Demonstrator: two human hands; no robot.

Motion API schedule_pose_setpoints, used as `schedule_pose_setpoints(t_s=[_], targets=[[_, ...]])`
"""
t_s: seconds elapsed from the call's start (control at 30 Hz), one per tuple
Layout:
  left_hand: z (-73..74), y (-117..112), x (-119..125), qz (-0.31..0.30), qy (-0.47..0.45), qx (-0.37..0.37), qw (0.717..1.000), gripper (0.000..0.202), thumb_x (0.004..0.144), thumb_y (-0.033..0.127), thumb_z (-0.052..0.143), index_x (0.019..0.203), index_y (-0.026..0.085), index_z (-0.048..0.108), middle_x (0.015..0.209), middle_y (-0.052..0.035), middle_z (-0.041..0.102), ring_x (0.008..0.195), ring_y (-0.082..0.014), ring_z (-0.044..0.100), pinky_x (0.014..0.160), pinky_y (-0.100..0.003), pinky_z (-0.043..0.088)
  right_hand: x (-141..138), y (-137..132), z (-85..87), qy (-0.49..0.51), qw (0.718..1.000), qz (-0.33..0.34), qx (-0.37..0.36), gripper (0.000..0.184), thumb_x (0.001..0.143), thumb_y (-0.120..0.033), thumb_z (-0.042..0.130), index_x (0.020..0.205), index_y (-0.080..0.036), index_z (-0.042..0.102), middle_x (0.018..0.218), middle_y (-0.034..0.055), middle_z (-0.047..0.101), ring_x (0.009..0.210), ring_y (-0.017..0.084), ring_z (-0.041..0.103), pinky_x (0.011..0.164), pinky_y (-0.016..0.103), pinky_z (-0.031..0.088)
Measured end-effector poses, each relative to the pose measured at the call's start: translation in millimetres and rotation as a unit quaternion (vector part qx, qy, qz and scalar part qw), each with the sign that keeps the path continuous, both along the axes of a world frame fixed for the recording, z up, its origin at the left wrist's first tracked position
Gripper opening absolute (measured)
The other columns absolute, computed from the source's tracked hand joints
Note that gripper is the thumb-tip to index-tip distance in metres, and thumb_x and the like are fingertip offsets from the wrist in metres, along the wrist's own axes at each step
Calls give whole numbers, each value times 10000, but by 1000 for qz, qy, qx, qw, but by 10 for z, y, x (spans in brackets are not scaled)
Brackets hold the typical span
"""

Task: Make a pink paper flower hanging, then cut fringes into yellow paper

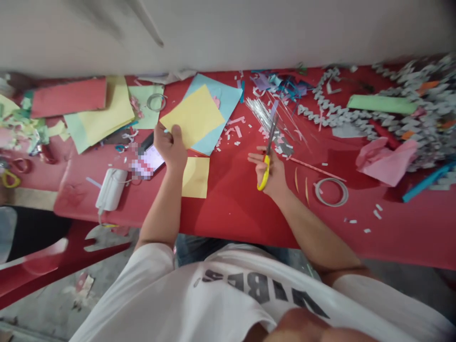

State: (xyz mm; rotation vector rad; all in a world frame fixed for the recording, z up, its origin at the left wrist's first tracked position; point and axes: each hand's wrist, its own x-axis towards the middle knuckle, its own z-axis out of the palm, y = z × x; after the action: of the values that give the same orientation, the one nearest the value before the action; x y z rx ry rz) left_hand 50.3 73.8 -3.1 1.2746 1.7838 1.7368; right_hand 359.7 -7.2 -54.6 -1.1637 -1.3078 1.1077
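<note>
Pinched at its near left corner, a sheet of yellow paper [195, 116] is in my left hand [171, 142]. Behind it a light blue sheet [213, 135] shows, tilted on the red table. My right hand [273, 175] has yellow-handled scissors [266, 161], their blades pointing away from me and apart from the paper. Some fingers of that hand stretch out to the left. A smaller yellow paper piece [195, 177] lies on the table just right of my left forearm. A lit phone [153, 159] rests left of my left wrist.
The red table [231, 213] carries paper scraps, silvery wires [261, 114] and a wire coil [331, 192]. Grey folded-paper chains [356, 114] and crumpled pink paper [386, 161] are at right. At left are a red folder [69, 97], a white device [111, 190] and other scissors [10, 178].
</note>
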Motion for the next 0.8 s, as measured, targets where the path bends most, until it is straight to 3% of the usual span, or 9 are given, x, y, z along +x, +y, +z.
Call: schedule_pose_setpoints(t_s=[0.1,0.2,0.3,0.43,0.5,0.57,0.67,0.8], targets=[[-3,-68,49,-18,20,110,994,306,1047,386,782,906,196,588,663,108,335,577,-84,258,584,-275,224,-9,-127,35,-18,999,25,20,759,949,-865,689,1432,-291,568,1230,121,808,1047,289,843,944,482,682],[12,-92,61,-45,-8,133,990,474,1020,570,799,811,203,584,628,97,328,563,-80,222,552,-274,181,-59,-260,61,-3,998,68,2,800,929,-919,656,1415,-287,600,1110,94,818,886,257,829,852,432,675],[20,-99,93,-64,-43,139,987,527,974,654,832,797,205,619,634,78,390,565,-76,289,537,-242,241,-182,-383,99,19,997,68,-18,770,929,-869,719,1418,-282,623,1099,82,818,900,237,820,871,403,681],[23,-168,185,-142,-116,95,978,464,945,663,862,896,219,738,743,26,606,629,-92,537,586,-219,445,-376,-443,211,136,988,7,-78,613,983,-750,747,1335,-260,639,1031,77,836,837,229,843,706,345,695],[22,-240,250,-203,-137,47,968,416,945,631,877,958,225,788,798,5,676,655,-103,611,591,-222,485,-397,-388,266,165,984,-44,-54,583,950,-677,824,1312,-268,622,1020,58,842,819,228,848,726,366,719],[14,-317,322,-250,-137,5,958,382,948,601,885,985,227,811,786,3,692,619,-101,612,551,-218,468,-338,-293,302,152,984,-91,-2,599,890,-599,904,1307,-280,615,994,23,830,775,211,832,764,384,727],[-22,-399,421,-294,-128,-35,947,371,964,593,871,979,227,808,764,2,700,601,-110,621,524,-220,463,-176,-149,319,85,982,-161,51,546,837,-470,935,1260,-279,646,899,-18,787,664,170,756,672,339,669],[-117,-421,472,-370,-139,-34,918,452,979,674,809,1060,229,808,943,-66,801,854,-208,789,689,-291,610,-18,-21,300,35,979,-187,80,477,828,-384,882,1226,-275,644,837,-27,741,660,157,706,608,306,594]])
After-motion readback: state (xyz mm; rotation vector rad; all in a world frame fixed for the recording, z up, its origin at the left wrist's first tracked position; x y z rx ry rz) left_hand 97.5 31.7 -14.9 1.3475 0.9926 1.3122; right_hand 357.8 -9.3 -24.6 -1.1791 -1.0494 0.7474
